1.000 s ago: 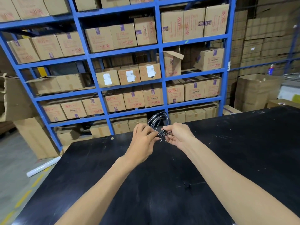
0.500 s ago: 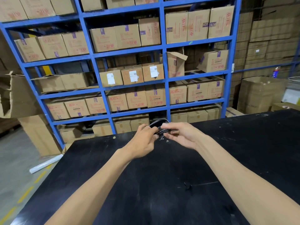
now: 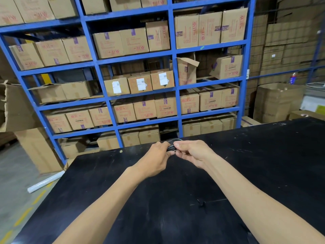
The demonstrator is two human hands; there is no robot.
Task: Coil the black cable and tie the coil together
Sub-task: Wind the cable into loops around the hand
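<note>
Comparing this moment with the second before it, the clearest change is in the coil: then it stood up above the hands as an open loop against the shelving, and now only a thin arc of it shows over the knuckles. Far left of the hands a white roll (image 3: 46, 181) lies on the floor below the worktop's corner. The left hand (image 3: 154, 160) is curled closed, its fingertips pinching the near side of the black cable (image 3: 171, 147), whose strands are bunched tight where the two hands meet. Just right of that pinch, the right hand (image 3: 192, 153) is also closed on the bundle, thumb on top and fingers tucked under it, so both hands grip the same short stretch and touch each other there. The cable is held just above the far part of the black worktop (image 3: 263, 164), not resting on it as far as I can tell. Nearer the body and slightly right of the hands, a small black piece (image 3: 201, 203) lies on the worktop; what it is cannot be made out. Behind everything stands blue shelving (image 3: 173, 64) full of cardboard boxes. My reading is that coiling is done and the loop has been flattened and gathered for binding, so the tie is probably being wrapped or cinched; whether any wrap is already on the bundle is hidden by the fingers
</note>
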